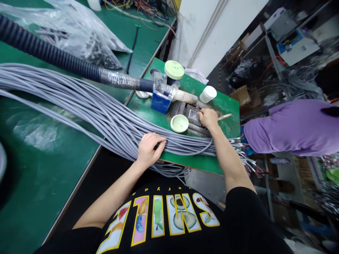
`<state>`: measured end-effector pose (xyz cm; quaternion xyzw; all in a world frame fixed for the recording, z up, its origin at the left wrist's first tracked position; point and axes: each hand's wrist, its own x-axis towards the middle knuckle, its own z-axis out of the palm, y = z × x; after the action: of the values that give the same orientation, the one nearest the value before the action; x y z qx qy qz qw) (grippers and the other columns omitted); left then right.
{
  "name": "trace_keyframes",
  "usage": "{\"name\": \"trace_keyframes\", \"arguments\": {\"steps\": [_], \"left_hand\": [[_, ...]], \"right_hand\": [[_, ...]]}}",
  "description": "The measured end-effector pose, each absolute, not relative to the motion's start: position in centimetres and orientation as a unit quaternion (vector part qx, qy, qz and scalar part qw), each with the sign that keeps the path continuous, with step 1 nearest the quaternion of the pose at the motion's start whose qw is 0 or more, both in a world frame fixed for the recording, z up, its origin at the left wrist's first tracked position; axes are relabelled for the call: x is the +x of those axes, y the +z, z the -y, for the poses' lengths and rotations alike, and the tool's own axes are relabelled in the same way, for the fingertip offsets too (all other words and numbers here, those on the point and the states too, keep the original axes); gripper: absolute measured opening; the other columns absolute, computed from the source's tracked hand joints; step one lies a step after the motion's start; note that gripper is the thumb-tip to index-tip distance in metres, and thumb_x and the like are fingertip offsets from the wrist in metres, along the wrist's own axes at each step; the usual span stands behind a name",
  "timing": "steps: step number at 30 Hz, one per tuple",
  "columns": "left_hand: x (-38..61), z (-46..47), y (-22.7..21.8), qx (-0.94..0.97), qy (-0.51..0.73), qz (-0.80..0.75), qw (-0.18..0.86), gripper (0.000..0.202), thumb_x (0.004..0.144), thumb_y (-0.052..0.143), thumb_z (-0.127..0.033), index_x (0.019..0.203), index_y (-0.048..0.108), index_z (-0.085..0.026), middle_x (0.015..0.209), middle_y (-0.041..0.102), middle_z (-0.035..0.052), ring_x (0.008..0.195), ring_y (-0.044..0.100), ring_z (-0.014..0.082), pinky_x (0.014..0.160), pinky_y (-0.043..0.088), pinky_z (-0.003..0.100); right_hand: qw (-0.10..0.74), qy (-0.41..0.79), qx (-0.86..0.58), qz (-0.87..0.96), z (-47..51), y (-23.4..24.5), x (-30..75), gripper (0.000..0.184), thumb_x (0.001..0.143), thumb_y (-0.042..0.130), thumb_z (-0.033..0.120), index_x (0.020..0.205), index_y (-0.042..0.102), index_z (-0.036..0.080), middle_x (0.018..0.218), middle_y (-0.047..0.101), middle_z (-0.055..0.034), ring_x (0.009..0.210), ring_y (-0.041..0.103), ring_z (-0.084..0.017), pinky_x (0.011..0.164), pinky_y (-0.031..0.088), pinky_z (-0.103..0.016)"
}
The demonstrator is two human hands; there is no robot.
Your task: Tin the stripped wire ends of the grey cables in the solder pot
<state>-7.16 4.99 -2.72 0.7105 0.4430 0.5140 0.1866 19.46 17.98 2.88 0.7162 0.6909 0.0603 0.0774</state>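
Partly, the right hand (208,118) hides its own fingertips: they are bent together over a dark metal box with a square silvery surface (194,115), and whether they pinch anything cannot be told. A slim pale wooden stick (225,116) emerges behind that hand, its other end covered. The left hand (149,150), loosely curved with its thumb apart, lies on a thick bundle of grey round cables (127,123) at centre. The bundle is cut off by the left frame edge; the right forearm covers it near its other end, where stripped coloured wires (251,164) overhang the right edge of the green desk (227,130). Bare green surface lies right of the metal box. Left of it, a shallow pale-green round dish (179,123) and a bright blue box (160,102) leave little room; a white round tub (208,94) stands just above.
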Motion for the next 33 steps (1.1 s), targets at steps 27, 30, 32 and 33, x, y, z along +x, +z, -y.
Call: {"name": "trace_keyframes", "arguments": {"steps": [27, 30, 32, 33], "left_hand": [[-7.1, -4.9, -2.8, 0.71, 0.507, -0.449, 0.192, 0.01, 0.085, 0.055, -0.024, 0.084, 0.065, -0.021, 0.079, 0.071, 0.0023, 0.078, 0.063, 0.017, 0.076, 0.045, 0.034], [-7.1, -4.9, -2.9, 0.709, 0.517, -0.441, 0.19, 0.009, 0.085, 0.055, -0.022, 0.085, 0.065, -0.021, 0.08, 0.071, 0.0025, 0.078, 0.063, 0.017, 0.075, 0.044, 0.033], [-7.1, -4.9, -2.9, 0.707, 0.519, -0.44, 0.191, 0.009, 0.085, 0.056, -0.022, 0.085, 0.065, -0.021, 0.08, 0.071, 0.0025, 0.078, 0.063, 0.017, 0.075, 0.044, 0.033], [-7.2, -4.9, -2.9, 0.708, 0.517, -0.442, 0.192, 0.009, 0.085, 0.056, -0.023, 0.085, 0.065, -0.021, 0.08, 0.071, 0.0025, 0.078, 0.063, 0.017, 0.075, 0.044, 0.033]], "right_hand": [[-0.031, -0.046, 0.547, -0.835, -13.3, 5.4, 13.1, 0.025, 0.089, 0.048, 0.031, 0.078, 0.067, 0.018, 0.087, 0.059, -0.0062, 0.079, 0.052, -0.018, 0.065, 0.033, -0.028], [-0.003, -0.031, 0.538, -0.843, -13.2, 4.6, 12.5, 0.026, 0.091, 0.047, 0.032, 0.083, 0.068, 0.018, 0.093, 0.059, -0.0074, 0.086, 0.051, -0.019, 0.066, 0.034, -0.029], [0.011, -0.018, 0.53, -0.848, -13.3, 4.2, 12.3, 0.027, 0.091, 0.046, 0.032, 0.084, 0.068, 0.019, 0.095, 0.059, -0.0081, 0.089, 0.051, -0.021, 0.066, 0.035, -0.03], [0.018, -0.013, 0.528, -0.849, -13.3, 4.1, 12.2, 0.028, 0.092, 0.045, 0.033, 0.084, 0.068, 0.019, 0.096, 0.059, -0.0085, 0.09, 0.05, -0.021, 0.066, 0.034, -0.03]]}}
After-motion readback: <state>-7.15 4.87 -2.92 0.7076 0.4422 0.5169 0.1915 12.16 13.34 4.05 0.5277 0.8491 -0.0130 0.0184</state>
